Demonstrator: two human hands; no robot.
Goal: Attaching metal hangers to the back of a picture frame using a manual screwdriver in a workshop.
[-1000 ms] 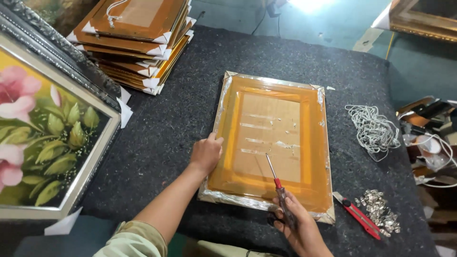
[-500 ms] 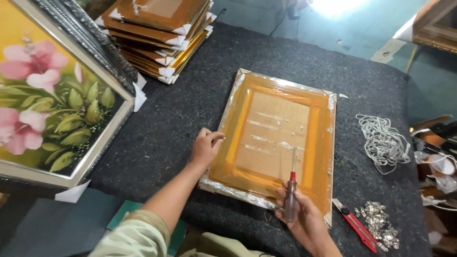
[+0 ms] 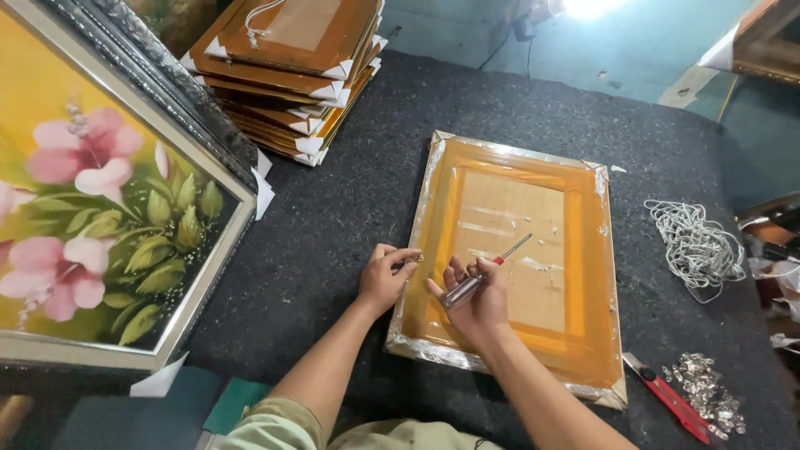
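Note:
A picture frame (image 3: 583, 208) lies face down on the dark felt table, its orange back and brown board up, silver wrap on its edges. My right hand (image 3: 473, 293) rests on the frame's lower left part and holds a screwdriver (image 3: 487, 272) with a clear handle and red collar, its tip pointing up and right over the board. My left hand (image 3: 385, 275) sits at the frame's left edge, thumb and finger pinching a small metal hanger piece (image 3: 414, 259).
A stack of wrapped frames (image 3: 292, 71) stands at the back left. A large flower painting (image 3: 92, 208) leans at the left. A coil of white cord (image 3: 693, 246) lies right of the frame; a red cutter (image 3: 667, 398) and a pile of small metal hangers (image 3: 707, 392) lie at the front right.
My right hand moved from the frame's near edge up onto its lower left part, tilting the screwdriver flat. My left hand slid toward the near left edge and now pinches a small metal piece.

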